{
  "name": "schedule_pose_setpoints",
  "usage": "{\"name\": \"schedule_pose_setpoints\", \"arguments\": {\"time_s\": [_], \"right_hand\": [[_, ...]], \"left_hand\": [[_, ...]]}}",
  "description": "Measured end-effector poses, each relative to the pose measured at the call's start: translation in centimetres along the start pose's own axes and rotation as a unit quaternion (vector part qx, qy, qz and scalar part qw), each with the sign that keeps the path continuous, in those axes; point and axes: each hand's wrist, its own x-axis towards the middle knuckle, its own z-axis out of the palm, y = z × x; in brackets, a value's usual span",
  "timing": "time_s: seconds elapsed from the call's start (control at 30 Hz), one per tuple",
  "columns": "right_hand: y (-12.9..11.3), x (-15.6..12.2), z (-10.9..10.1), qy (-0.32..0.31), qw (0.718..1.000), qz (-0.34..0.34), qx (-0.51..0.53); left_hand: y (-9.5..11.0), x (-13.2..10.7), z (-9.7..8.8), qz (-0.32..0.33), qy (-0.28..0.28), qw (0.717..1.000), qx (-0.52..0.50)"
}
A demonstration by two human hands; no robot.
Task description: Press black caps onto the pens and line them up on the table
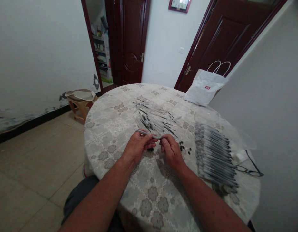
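Pale wall (pixel 165 54) behind, round patterned counter (pixel 98 138).
From here, the left hand (pixel 140 141) pinches a slim rod (pixel 140 131) above it, the right hand (pixel 172 149) its end, likely for steadiness; black bits (pixel 181 147) sit handy; banked rods (pixel 215 154), right, seem sorted.

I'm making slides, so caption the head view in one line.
The left hand holds a slim pen-like rod, the right hand at its end, before loose rods on a flower-patterned tablecloth.
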Motion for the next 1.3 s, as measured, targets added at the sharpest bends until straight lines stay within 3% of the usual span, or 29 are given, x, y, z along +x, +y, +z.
{"name": "schedule_pose_setpoints", "arguments": {"time_s": [0.17, 0.37, 0.53, 0.77, 0.9, 1.1, 1.3], "right_hand": [[-0.39, 0.1, 0.02, -0.002, 0.999, -0.018, -0.047], [-0.28, 0.04, 0.04, -0.013, 1.0, -0.002, 0.005], [-0.27, -0.02, -0.19, 0.002, 0.999, -0.023, -0.022], [-0.2, -0.01, 0.08, -0.03, 0.999, 0.007, 0.017], [-0.3, -0.14, -0.2, -0.01, 1.0, -0.021, -0.019], [-0.32, -0.12, -0.47, -0.034, 0.999, -0.022, -0.026], [-0.78, 0.21, -0.76, -0.01, 0.992, -0.091, -0.085]], "left_hand": [[-0.07, -0.08, -0.03, -0.009, -0.008, 1.0, 0.008], [-0.16, -0.11, 0.05, -0.005, -0.011, 1.0, 0.006], [-0.06, -0.1, -0.05, -0.005, -0.013, 1.0, 0.002], [-0.45, 0.02, -0.12, -0.005, -0.021, 1.0, 0.011], [-0.48, -0.01, -0.11, 0.002, -0.014, 1.0, 0.009], [-0.12, -0.18, -0.14, -0.001, -0.025, 1.0, 0.019], [-0.12, 0.16, -0.19, 0.016, -0.041, 0.993, 0.109]]}}
